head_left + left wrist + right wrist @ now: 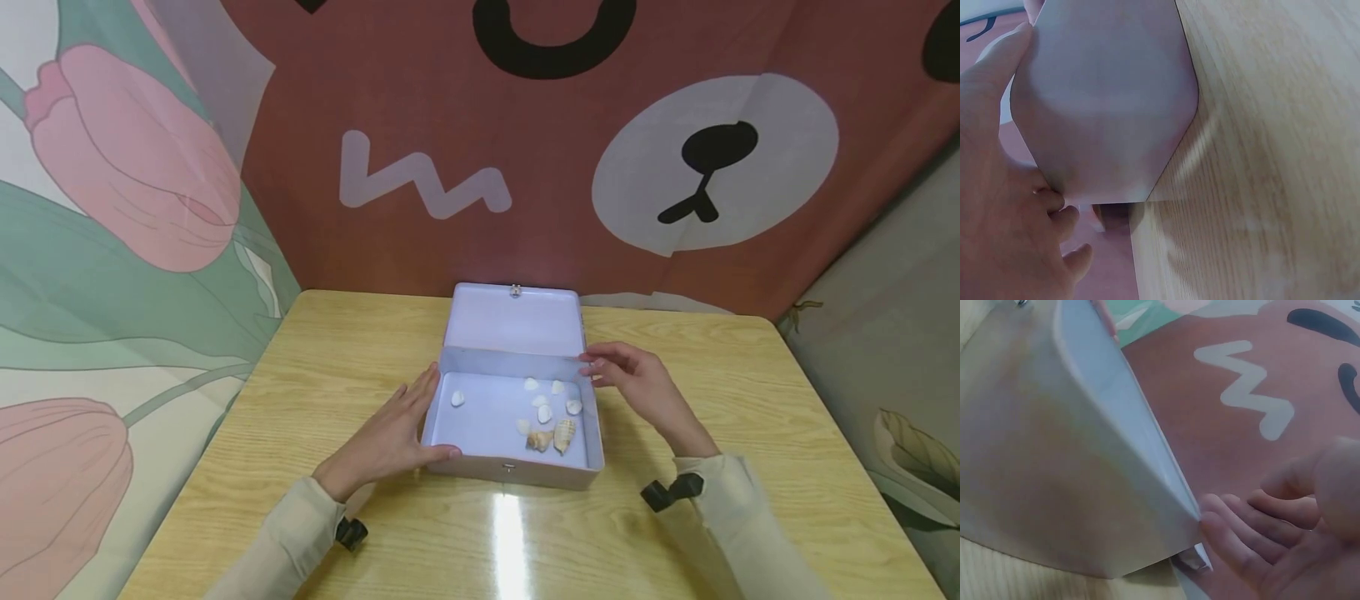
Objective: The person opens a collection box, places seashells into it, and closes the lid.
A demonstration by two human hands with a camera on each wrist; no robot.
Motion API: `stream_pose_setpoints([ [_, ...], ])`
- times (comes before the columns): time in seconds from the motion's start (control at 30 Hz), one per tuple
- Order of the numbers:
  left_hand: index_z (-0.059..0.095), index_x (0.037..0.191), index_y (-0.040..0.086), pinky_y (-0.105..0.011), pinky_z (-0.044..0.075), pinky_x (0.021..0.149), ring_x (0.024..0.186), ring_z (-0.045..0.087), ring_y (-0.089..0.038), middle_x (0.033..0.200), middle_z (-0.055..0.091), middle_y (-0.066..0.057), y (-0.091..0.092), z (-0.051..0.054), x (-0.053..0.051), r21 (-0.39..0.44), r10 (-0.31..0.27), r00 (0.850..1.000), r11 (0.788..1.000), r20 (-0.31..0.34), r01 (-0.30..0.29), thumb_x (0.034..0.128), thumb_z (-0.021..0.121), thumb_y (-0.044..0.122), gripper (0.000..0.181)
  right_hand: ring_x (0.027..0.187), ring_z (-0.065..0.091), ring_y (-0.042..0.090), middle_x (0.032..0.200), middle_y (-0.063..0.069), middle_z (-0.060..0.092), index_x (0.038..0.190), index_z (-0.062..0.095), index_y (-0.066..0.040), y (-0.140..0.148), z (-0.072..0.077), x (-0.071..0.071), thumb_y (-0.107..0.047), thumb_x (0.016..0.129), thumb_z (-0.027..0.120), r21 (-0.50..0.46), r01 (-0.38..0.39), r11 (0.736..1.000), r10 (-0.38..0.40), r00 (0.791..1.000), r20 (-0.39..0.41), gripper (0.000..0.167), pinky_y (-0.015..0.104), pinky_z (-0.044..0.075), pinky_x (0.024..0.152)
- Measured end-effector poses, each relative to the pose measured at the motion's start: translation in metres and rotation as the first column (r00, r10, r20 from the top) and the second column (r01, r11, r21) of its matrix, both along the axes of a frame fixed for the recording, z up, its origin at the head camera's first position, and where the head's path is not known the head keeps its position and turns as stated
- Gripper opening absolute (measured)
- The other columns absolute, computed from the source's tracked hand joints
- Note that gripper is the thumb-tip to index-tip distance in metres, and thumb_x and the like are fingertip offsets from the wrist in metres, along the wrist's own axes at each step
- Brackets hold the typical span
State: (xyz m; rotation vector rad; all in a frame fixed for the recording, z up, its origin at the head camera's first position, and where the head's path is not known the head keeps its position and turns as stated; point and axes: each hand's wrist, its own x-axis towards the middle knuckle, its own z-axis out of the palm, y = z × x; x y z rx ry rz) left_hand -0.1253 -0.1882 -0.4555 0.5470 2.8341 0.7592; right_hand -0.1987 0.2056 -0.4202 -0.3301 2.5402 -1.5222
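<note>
A lilac metal box (480, 429) lies on the table, its lid (516, 318) tipped back at the far side. My left hand (393, 433) rests along the box's left rim, fingers stretched toward the back corner and thumb over the front edge. Near the back right corner, my right hand (637, 382) has loosely bent fingers whose tips are at the rim. Inside the box are several small white shells (544, 413), mostly on the right. One white shell (457, 399) sits apart at the left. A brown spiral shell (539, 440) and a striped spiral shell (565, 435) lie at the front right.
The wood-grain table (330, 358) extends around the box on both sides and in front. A brown cloth with a bear print (420, 250) hangs right behind the table. A tulip-patterned cloth (135, 158) hangs at the left.
</note>
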Motion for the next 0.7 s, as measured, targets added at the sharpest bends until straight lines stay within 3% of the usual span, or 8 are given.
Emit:
stream_pose_setpoints([
  [0.2, 0.009, 0.171, 0.007, -0.055, 0.015, 0.139, 0.169, 0.013, -0.026, 0.182, 0.003, -0.006, 0.000, 0.000, 0.000, 0.013, -0.002, 1.000, 1.000, -0.006, 0.002, 0.0861, 0.076, 0.072, 0.126, 0.124, 0.069, 0.032, 0.141, 0.017, 0.070, 0.142, 0.066, -0.007, -0.002, -0.012, -0.001, -0.021, 0.109, 0.062, 0.090, 0.091, 0.992, -0.085, 0.994, -0.065, 0.036, 0.033, 0.063, 0.098],
  [0.33, 0.009, 0.171, 0.006, -0.055, 0.016, 0.138, 0.169, 0.013, -0.026, 0.182, 0.005, -0.007, 0.000, -0.001, 0.000, 0.008, -0.004, 1.000, 1.000, -0.016, 0.004, 0.0874, 0.076, 0.070, 0.125, 0.131, 0.064, 0.039, 0.144, 0.023, 0.065, 0.144, 0.063, -0.001, -0.006, -0.020, -0.003, -0.015, 0.110, 0.059, 0.090, 0.114, 0.989, -0.105, 0.989, -0.103, 0.037, 0.048, 0.059, 0.107],
  [0.5, 0.009, 0.171, 0.006, -0.056, 0.016, 0.138, 0.169, 0.014, -0.027, 0.182, 0.005, -0.008, 0.000, -0.003, 0.001, 0.019, -0.007, 0.999, 1.000, -0.031, 0.008, 0.0959, 0.070, 0.063, 0.112, 0.147, 0.051, 0.044, 0.159, 0.025, 0.051, 0.156, 0.049, 0.000, -0.015, -0.031, -0.004, -0.020, 0.113, 0.050, 0.095, 0.133, 0.987, -0.130, 0.991, -0.032, 0.047, 0.060, 0.047, 0.121],
  [0.7, 0.013, 0.170, 0.005, -0.061, 0.015, 0.137, 0.169, 0.015, -0.030, 0.182, 0.007, -0.006, 0.002, -0.006, 0.001, 0.111, 0.014, 0.999, 0.994, -0.032, -0.011, 0.1116, 0.044, 0.055, 0.083, 0.160, 0.034, 0.045, 0.175, 0.022, 0.029, 0.169, 0.025, -0.004, -0.027, -0.036, -0.005, -0.030, 0.116, 0.042, 0.093, 0.143, 0.985, -0.150, 0.986, 0.074, 0.062, 0.062, 0.036, 0.129],
])
